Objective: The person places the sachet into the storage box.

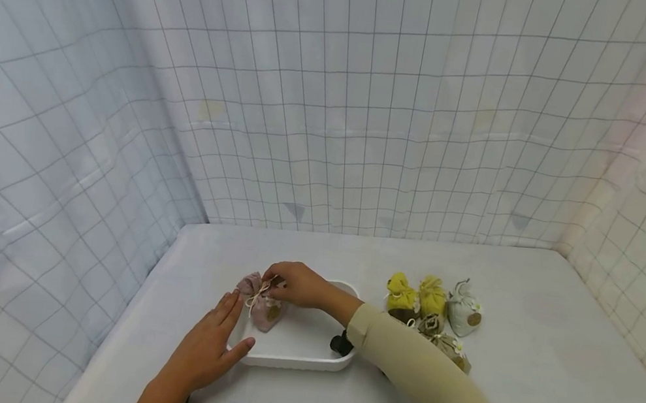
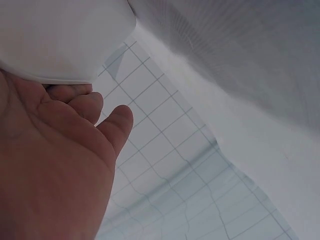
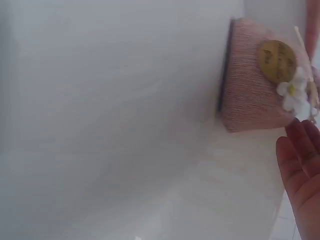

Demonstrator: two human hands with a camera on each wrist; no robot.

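A pink drawstring pouch (image 1: 266, 312), tied with a pale string and bearing a white flower and a round tan label, lies in the left part of a white tray (image 1: 297, 363). My right hand (image 1: 298, 284) reaches across the tray and pinches the pouch near its tied neck; in the right wrist view its fingertips are right at the pouch's edge beside the flower (image 3: 292, 95). My left hand (image 1: 206, 345) lies along the tray's left side with fingers straight, fingertips by the pouch's gathered top. The left wrist view shows its fingers under the tray's rim (image 2: 65, 81).
Right of the tray stand two yellow pouches (image 1: 432, 297), a grey-white pouch (image 1: 463, 311) and olive-brown pouches (image 1: 449, 347), partly behind my right sleeve (image 1: 418, 366). A small black object (image 1: 341, 343) shows beside that sleeve. Checked white curtains (image 1: 367, 114) enclose the white table (image 1: 533, 342).
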